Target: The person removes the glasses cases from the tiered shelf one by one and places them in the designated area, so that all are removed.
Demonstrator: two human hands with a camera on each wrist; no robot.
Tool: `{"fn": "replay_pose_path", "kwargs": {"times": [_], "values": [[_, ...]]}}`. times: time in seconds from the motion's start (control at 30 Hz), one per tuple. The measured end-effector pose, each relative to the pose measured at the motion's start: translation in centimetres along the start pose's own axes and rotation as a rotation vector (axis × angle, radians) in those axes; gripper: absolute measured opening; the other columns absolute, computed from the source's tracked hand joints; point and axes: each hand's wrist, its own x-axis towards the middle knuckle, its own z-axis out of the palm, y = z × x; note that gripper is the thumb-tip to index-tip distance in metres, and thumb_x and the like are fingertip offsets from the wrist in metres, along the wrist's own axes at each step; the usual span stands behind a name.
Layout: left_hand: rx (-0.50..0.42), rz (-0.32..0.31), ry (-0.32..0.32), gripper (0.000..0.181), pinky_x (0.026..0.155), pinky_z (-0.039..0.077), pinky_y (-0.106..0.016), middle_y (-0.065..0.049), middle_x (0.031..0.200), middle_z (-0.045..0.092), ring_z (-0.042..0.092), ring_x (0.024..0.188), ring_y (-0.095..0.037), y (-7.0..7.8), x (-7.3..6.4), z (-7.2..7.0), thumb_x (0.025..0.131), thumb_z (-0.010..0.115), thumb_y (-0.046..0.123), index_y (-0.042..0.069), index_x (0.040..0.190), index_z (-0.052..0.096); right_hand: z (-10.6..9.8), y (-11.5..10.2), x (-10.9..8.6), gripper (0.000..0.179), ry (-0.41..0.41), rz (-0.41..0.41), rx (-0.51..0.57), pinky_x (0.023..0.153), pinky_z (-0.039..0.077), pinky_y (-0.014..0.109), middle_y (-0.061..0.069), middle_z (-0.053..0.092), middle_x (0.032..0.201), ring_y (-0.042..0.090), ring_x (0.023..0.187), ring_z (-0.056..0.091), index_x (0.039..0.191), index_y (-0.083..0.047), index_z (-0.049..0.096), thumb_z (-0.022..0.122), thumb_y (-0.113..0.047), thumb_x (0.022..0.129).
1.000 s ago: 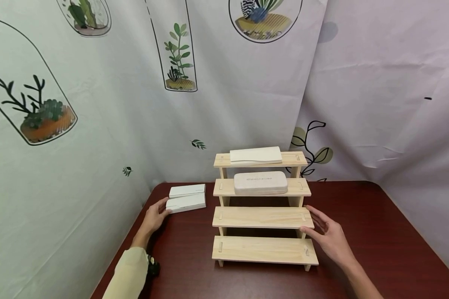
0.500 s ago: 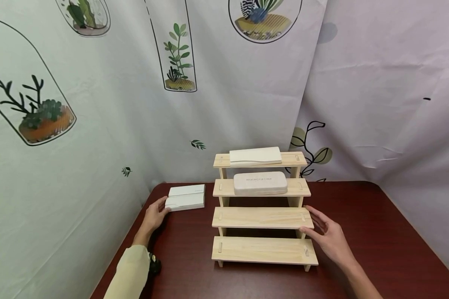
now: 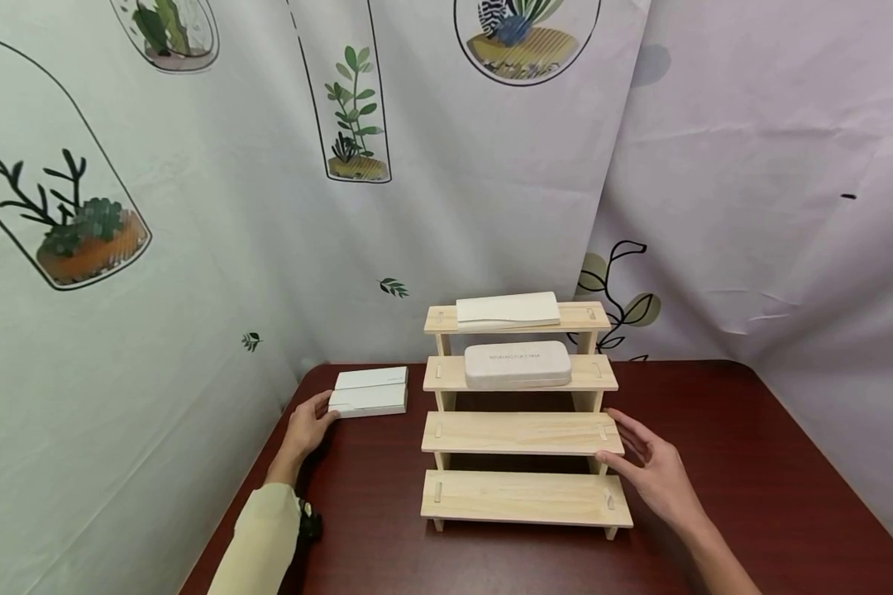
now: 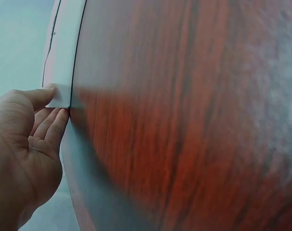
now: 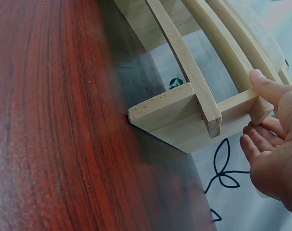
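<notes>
On the table's far left lie two flat white boxes side by side, the front box (image 3: 368,401) against the back box (image 3: 372,378). My left hand (image 3: 308,430) pinches the left end of the front box; the left wrist view shows the thumb on the top of the box (image 4: 66,48) and fingers at its lower edge. A four-step wooden display rack (image 3: 521,432) stands in the middle. With thumb above and fingers beneath, my right hand (image 5: 276,139) holds the right end of its second step from the bottom.
A pale glasses case (image 3: 518,364) with lettering sits on the rack's third step. The top step bears another flat white box (image 3: 508,310). The dark red table (image 3: 714,446) meets patterned curtains (image 3: 446,223) at the back and left.
My left hand has shifted the front white box slightly back and lower, so it sits level against the back one. The right hand stays at the rack.
</notes>
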Motion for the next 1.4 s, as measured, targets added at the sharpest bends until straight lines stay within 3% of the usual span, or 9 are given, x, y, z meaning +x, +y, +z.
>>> {"fn": "replay_pose_path", "kwargs": {"times": [0.73,0.97,1.1,1.4], "values": [[0.043,-0.077,0.082,0.051,0.108,0.050,-0.056,-0.030,0.147,0.058,0.060,0.133,-0.043,0.3,0.0,-0.3,0.105,0.068,0.006,-0.006,0.152,0.052,0.2,0.1,0.0,0.069,-0.003,0.002,-0.005,0.098,0.045,0.008,0.028,0.057,0.149,-0.013,0.126,0.052,0.152,0.004,0.053,0.085,-0.008,0.092],[0.032,-0.056,0.085,0.050,0.113,0.043,-0.059,-0.028,0.143,0.061,0.062,0.131,-0.042,0.1,0.0,-0.8,0.105,0.070,0.010,-0.006,0.150,0.055,0.1,0.1,0.0,0.069,0.003,-0.007,-0.009,0.098,0.045,0.008,0.029,0.057,0.149,-0.014,0.126,0.051,0.152,0.003,0.052,0.084,-0.007,0.092],[0.021,-0.036,0.088,0.051,0.111,0.046,-0.057,-0.027,0.144,0.062,0.060,0.133,-0.043,0.0,-0.1,-1.1,0.104,0.071,0.012,-0.006,0.150,0.055,0.1,0.1,0.0,0.069,0.006,-0.008,-0.017,0.098,0.045,0.007,0.028,0.057,0.149,-0.015,0.126,0.051,0.153,0.002,0.053,0.085,-0.008,0.092],[0.011,-0.039,0.121,0.051,0.117,0.036,-0.060,-0.024,0.145,0.062,0.048,0.143,-0.043,0.0,-0.6,-1.3,0.104,0.073,0.019,-0.002,0.148,0.058,0.1,0.2,-0.1,0.069,0.004,-0.003,-0.010,0.098,0.045,0.008,0.028,0.056,0.150,-0.014,0.126,0.051,0.153,0.004,0.052,0.084,-0.008,0.092]]}}
